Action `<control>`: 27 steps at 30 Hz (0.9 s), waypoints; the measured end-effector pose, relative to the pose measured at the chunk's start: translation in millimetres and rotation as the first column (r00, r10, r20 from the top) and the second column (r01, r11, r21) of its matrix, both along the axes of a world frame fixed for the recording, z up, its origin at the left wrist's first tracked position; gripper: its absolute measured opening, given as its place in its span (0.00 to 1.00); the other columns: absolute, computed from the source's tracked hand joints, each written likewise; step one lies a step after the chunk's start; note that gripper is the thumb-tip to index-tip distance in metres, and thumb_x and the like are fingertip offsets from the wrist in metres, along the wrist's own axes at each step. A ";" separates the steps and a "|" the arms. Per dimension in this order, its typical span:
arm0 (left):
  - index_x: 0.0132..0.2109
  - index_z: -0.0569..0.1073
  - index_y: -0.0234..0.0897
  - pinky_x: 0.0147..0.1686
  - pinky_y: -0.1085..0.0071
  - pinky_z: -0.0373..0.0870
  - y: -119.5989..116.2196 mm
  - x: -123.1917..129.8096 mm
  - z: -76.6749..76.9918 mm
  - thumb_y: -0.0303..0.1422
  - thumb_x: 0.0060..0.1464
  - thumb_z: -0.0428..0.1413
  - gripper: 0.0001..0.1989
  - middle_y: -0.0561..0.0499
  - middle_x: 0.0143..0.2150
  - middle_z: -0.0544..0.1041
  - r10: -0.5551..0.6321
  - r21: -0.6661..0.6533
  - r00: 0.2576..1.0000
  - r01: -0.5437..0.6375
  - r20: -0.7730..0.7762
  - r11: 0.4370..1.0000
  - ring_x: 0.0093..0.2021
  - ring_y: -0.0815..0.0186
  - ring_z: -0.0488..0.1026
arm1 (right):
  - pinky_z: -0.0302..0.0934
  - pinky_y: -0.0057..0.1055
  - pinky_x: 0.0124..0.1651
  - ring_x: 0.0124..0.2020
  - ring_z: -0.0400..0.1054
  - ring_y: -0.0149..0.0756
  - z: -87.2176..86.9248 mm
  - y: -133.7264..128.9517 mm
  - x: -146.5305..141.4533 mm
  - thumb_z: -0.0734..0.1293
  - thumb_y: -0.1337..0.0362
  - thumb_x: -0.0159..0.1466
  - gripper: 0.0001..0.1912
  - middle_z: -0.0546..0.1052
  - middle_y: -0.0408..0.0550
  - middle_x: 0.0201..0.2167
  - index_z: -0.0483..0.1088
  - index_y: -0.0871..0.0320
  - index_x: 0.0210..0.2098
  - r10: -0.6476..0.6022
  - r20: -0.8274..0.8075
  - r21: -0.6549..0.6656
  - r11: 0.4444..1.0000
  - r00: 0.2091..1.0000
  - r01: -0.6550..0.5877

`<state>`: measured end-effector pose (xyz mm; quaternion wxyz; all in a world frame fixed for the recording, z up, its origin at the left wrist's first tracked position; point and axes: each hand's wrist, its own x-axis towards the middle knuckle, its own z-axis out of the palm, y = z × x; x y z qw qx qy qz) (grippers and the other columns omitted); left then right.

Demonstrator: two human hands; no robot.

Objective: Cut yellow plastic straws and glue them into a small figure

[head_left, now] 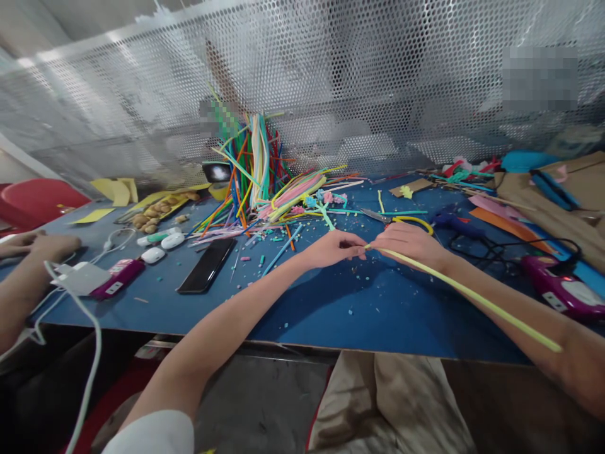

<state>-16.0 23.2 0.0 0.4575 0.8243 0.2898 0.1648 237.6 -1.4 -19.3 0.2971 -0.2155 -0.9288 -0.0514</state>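
Observation:
Over the front middle of the blue table, a long pale yellow pipe cleaner (463,290) runs out from between my two hands, its free end slanting down over my right forearm. My left hand (334,248) is closed in a pinch at its tip. Close beside it, my right hand (410,243) has its fingers curled round the same stem. Scissors (375,215) with a yellow handle lie just beyond my right hand, partly hidden by it. Past my left hand is a small bunch of blue and pink pipe-cleaner flowers (326,200) on a light green stem.
A big heap of coloured pipe cleaners (258,157) stands against the perforated metal screen (378,82). Left of me lie a black phone (208,266), a purple power strip (118,277) and another person's hands (47,246). A blue glue gun (456,222) and a second purple strip (562,287) are at right.

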 end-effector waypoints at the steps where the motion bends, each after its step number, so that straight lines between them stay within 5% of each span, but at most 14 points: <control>1: 0.49 0.77 0.33 0.36 0.76 0.67 -0.1 -0.1 0.3 0.45 0.61 0.54 0.20 0.46 0.41 0.81 -0.003 -0.034 1.000 0.003 0.005 0.999 0.35 0.70 0.72 | 0.64 0.41 0.52 0.45 0.71 0.41 1.7 -1.9 -0.5 0.58 0.63 0.71 0.15 0.80 0.50 0.45 0.73 0.55 0.51 0.014 0.006 0.022 1.000 1.000 -0.014; 6: 0.47 0.79 0.34 0.31 0.76 0.65 -2.0 0.1 2.4 0.45 0.60 0.55 0.20 0.45 0.41 0.81 -0.016 -0.103 1.000 0.016 -0.004 0.995 0.31 0.72 0.70 | 0.64 0.40 0.51 0.45 0.71 0.40 5.5 -5.2 -3.1 0.55 0.64 0.72 0.17 0.80 0.50 0.44 0.74 0.55 0.50 0.001 0.040 0.038 0.999 0.999 -0.003; 11: 0.45 0.80 0.36 0.35 0.75 0.67 -5.1 1.8 0.4 0.40 0.63 0.53 0.15 0.48 0.39 0.82 0.091 0.226 0.995 -0.080 -0.036 0.971 0.32 0.70 0.74 | 0.63 0.40 0.52 0.45 0.71 0.41 -1.9 2.6 -2.1 0.58 0.60 0.71 0.15 0.79 0.50 0.45 0.74 0.53 0.51 -0.014 -0.004 -0.088 0.996 1.000 0.014; 14: 0.46 0.80 0.40 0.37 0.73 0.67 -5.3 2.9 -4.7 0.36 0.64 0.51 0.14 0.50 0.37 0.82 0.164 0.541 0.981 -0.086 -0.099 0.837 0.34 0.68 0.76 | 0.64 0.39 0.49 0.43 0.72 0.40 -5.0 3.4 -4.8 0.60 0.60 0.70 0.14 0.80 0.50 0.43 0.75 0.53 0.48 -0.056 -0.100 -0.196 0.980 0.993 0.036; 18: 0.48 0.79 0.41 0.34 0.72 0.67 -3.2 3.0 -12.6 0.35 0.66 0.49 0.14 0.49 0.34 0.81 0.203 0.830 0.967 0.015 -0.154 0.557 0.36 0.66 0.75 | 0.66 0.38 0.47 0.40 0.73 0.40 -7.4 -0.3 -11.2 0.64 0.57 0.67 0.11 0.81 0.48 0.38 0.78 0.53 0.40 -0.210 -0.236 -0.381 0.918 0.949 0.109; 22: 0.50 0.76 0.37 0.38 0.73 0.69 -3.0 1.1 -13.1 0.28 0.66 0.45 0.15 0.47 0.38 0.80 0.139 0.930 0.970 0.145 -0.202 0.339 0.38 0.67 0.74 | 0.67 0.36 0.35 0.30 0.72 0.39 -12.3 -0.7 -14.3 0.69 0.53 0.62 0.13 0.80 0.47 0.29 0.78 0.55 0.33 -0.398 -0.269 -0.719 0.689 0.877 0.091; 25: 0.52 0.74 0.34 0.42 0.71 0.70 -3.1 0.2 -11.7 0.26 0.67 0.43 0.16 0.45 0.42 0.80 0.105 0.943 0.964 0.209 -0.243 0.260 0.41 0.66 0.73 | 0.63 0.33 0.29 0.24 0.68 0.34 -14.3 0.0 -14.6 0.69 0.52 0.61 0.15 0.79 0.48 0.26 0.76 0.58 0.29 -0.394 -0.272 -0.851 0.524 0.878 -0.029; 27: 0.53 0.74 0.34 0.43 0.70 0.70 -2.1 0.9 -12.2 0.27 0.67 0.44 0.16 0.45 0.43 0.80 0.093 0.937 0.965 0.214 -0.247 0.275 0.41 0.66 0.73 | 0.63 0.33 0.28 0.24 0.68 0.34 -13.8 -0.4 -14.2 0.68 0.51 0.61 0.16 0.78 0.48 0.26 0.76 0.59 0.29 -0.399 -0.270 -0.844 0.537 0.876 -0.015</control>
